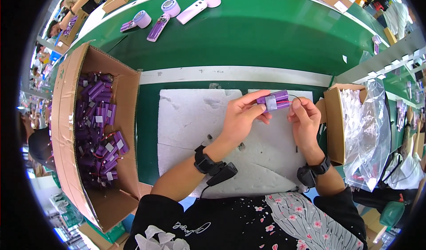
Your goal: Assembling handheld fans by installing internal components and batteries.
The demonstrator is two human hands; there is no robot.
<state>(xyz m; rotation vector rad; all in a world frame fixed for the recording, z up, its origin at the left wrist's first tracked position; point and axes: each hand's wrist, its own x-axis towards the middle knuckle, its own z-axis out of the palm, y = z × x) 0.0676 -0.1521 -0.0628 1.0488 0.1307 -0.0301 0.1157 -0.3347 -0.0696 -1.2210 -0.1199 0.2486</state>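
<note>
A purple battery pack [279,95] of side-by-side cells, with a pale grey patch across it, is held above the white foam sheet [186,117]. My left hand [242,115] is closed round its left end, thumb on the near side. Thin red and black wires [297,96] leave the pack's right end. My right hand [305,120] is closed in a pinch on these wires, just right of the pack. The wire ends are hidden by the fingers. Both wrists wear black bands with small black modules.
At left stands an open cardboard box [126,130] with many purple battery packs [100,117]. At right, a smaller carton [335,130] holds white pieces in a clear plastic bag [368,139]. Beyond a white rail [239,74], several purple-and-white handheld fans [193,11] lie on the green belt [266,37].
</note>
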